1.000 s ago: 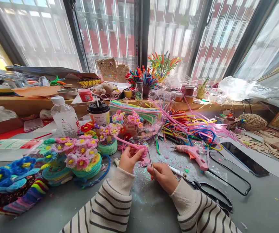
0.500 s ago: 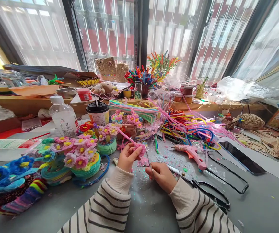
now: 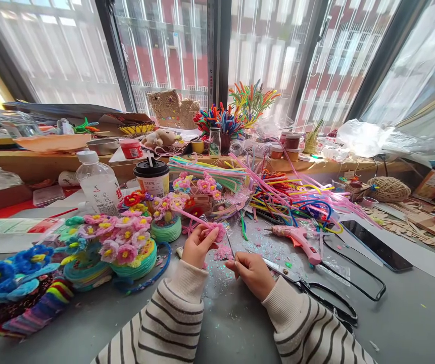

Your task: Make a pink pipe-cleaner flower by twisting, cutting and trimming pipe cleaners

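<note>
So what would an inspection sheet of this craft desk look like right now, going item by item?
Surface: grey table, dusted with glitter and pink scraps near the hands.
Job's things: pink fuzzy flower on a pink stem; thin metal tool.
Clutter: finished flower pots, pipe cleaner pile, pink glue gun, scissors, phone, plastic bottle, lidded cup, twine ball.
Grippers: left hand pinches the flower; right hand grips the tool.
Cables: black cord running from the glue gun.
Surroundings: windows with sheer curtains; crowded wooden sill.
</note>
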`<state>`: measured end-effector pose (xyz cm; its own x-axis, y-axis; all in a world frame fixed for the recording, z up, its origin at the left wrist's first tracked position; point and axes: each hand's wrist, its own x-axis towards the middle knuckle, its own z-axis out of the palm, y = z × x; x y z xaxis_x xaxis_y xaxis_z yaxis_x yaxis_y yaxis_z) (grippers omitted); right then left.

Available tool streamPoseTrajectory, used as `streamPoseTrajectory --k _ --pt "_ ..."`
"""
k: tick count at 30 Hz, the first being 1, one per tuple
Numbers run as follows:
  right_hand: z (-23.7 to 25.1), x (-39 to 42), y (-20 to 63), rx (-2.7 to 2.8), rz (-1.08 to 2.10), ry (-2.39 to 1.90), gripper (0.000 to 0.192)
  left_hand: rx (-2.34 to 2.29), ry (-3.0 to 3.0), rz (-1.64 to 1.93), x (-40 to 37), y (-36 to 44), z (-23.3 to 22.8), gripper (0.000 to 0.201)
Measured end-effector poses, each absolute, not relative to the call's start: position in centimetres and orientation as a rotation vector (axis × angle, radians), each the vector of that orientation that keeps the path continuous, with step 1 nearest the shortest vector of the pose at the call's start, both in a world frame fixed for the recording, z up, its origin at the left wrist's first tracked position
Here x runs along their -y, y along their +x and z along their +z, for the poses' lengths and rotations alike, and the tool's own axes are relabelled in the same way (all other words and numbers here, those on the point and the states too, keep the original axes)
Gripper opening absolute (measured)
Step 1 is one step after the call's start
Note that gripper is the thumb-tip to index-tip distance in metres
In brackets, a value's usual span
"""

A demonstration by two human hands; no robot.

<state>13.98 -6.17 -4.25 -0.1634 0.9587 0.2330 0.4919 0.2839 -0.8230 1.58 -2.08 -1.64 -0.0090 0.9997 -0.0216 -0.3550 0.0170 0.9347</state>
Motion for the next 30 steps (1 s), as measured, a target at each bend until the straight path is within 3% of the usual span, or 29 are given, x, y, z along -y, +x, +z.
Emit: streamPoseTrajectory --k 13,30 --pt "-4.54 6.25 14.08 1.771 0.911 -1.224 0.054 -0.94 0.946 1.358 2.15 1.58 -1.58 0.024" --pt "-4.14 6.36 13.98 1.809 0.835 -1.247 0.051 -0.999 1.031 1.286 2.17 1.96 -1.96 0.025"
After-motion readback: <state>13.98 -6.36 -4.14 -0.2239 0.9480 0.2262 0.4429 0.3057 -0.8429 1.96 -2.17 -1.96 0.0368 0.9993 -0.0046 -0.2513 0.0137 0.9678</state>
